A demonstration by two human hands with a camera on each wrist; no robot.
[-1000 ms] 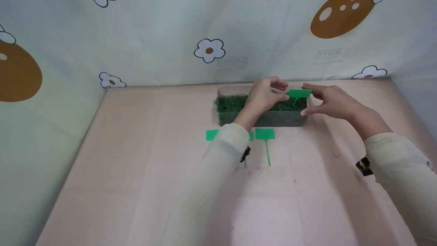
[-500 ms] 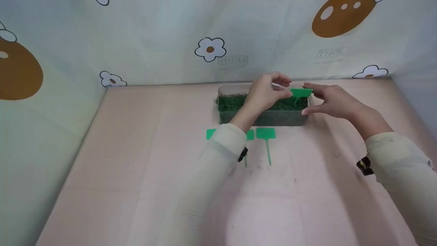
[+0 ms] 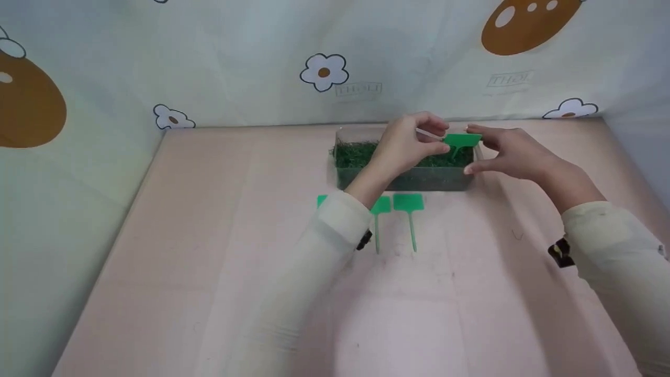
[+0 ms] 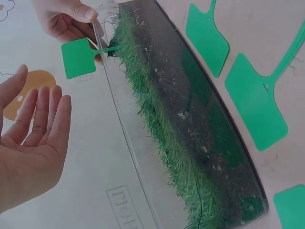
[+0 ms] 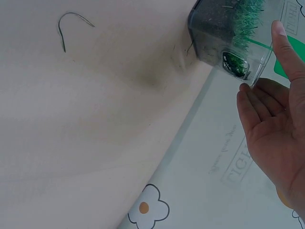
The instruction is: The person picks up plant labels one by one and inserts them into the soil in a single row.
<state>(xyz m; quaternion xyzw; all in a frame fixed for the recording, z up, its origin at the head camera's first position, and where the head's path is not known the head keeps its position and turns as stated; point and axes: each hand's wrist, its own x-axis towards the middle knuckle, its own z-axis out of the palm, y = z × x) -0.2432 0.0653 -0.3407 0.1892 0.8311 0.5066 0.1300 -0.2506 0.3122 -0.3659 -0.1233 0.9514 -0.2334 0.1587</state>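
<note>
A clear plastic box (image 3: 434,181) of dark soil topped with green grass (image 3: 356,155) stands at the back of the table. Upright at its right end is a green plant label (image 3: 462,140), its stem down in the grass. My left hand (image 3: 402,146) hovers over the box beside this label; in the left wrist view the hand (image 4: 35,138) has loosely spread fingers, apart from the label (image 4: 78,58). My right hand (image 3: 515,154) holds the right end of the box, thumb at the front and fingers toward the back corner, as the right wrist view also shows (image 5: 281,129).
In front of the box lie more green plant labels: one at the right (image 3: 408,202), another beside it (image 3: 381,204), and a third (image 3: 321,199) mostly hidden by my left sleeve. A patterned backdrop (image 3: 251,78) rises behind the table. A thin curved strand (image 5: 62,26) lies on the tabletop.
My left hand stays beside the standing label, its fingers shifting slightly around the label's left edge. My left forearm swings a little left, uncovering more of the middle label. The right hand keeps its place.
</note>
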